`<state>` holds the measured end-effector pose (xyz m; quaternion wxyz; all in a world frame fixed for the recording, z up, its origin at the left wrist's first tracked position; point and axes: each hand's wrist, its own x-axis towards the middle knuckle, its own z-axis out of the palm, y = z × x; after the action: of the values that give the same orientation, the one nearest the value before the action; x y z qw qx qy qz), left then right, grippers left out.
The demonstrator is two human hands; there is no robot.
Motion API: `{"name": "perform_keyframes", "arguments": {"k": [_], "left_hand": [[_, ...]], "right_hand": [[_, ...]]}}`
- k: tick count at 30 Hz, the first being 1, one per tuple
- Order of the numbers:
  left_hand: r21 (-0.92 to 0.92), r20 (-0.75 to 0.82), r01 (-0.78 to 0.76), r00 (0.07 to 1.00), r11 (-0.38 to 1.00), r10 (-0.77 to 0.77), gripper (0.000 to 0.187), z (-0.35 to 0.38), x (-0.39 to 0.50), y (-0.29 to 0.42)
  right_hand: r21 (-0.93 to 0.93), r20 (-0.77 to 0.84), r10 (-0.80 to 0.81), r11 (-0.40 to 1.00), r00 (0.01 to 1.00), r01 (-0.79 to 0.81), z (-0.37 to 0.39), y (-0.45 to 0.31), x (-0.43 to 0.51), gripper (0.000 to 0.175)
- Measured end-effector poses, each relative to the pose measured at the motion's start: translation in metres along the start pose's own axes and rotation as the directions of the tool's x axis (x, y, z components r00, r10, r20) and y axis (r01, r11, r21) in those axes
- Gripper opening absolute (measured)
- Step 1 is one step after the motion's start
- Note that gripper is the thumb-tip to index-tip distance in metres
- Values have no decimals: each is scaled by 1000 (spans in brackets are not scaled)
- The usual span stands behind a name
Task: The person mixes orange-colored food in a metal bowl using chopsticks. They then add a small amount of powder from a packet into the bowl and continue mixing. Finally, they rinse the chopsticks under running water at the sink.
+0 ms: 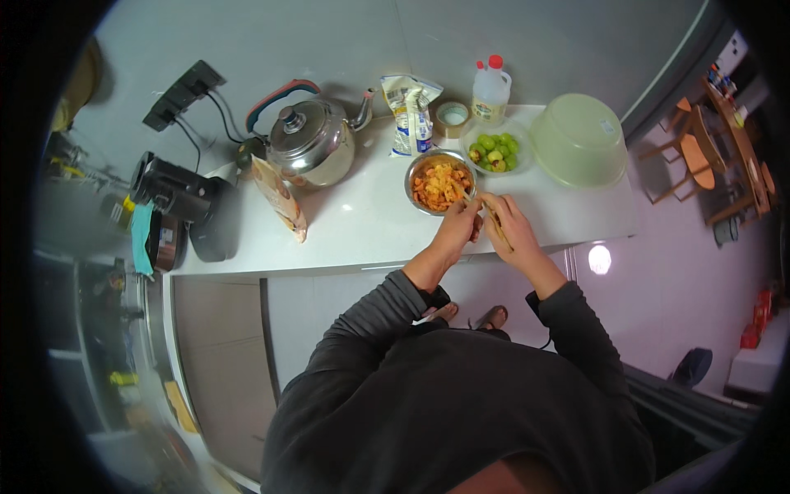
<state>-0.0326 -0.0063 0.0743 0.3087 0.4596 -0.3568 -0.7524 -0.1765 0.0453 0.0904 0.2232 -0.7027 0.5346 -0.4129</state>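
Note:
A metal bowl with chunks of food in an orange and yellow coating stands near the counter's front edge. Chopsticks slant from the food down to the right. My right hand is closed around them. My left hand is at the bowl's lower right rim, close against my right hand; a light stick end shows by its fingertips, but whether it grips this or the rim I cannot tell. A clear bowl of green fruit is just behind, to the right.
On the white counter stand a steel kettle, an upright paper bag, a printed plastic bag, a tape roll, a red-capped jug and an upturned green basin. A black appliance is at the left.

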Motion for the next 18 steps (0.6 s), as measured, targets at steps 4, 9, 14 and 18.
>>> {"name": "perform_keyframes", "arguments": {"k": [4,9,14,18], "left_hand": [[51,-34,-59,998,997,60,30,5,3,5],[141,5,-61,998,988,61,34,-3,-1,0],[245,-339,-252,882,936,327,36,-43,5,-29],[358,-562,-102,770,928,301,29,-88,30,-40]], "right_hand": [[86,164,-25,996,986,11,-1,26,27,38],[161,235,-238,966,943,204,9,49,50,33],[122,132,-222,971,966,206,20,57,68,18],[82,46,-246,967,968,242,28,54,81,17]]}}
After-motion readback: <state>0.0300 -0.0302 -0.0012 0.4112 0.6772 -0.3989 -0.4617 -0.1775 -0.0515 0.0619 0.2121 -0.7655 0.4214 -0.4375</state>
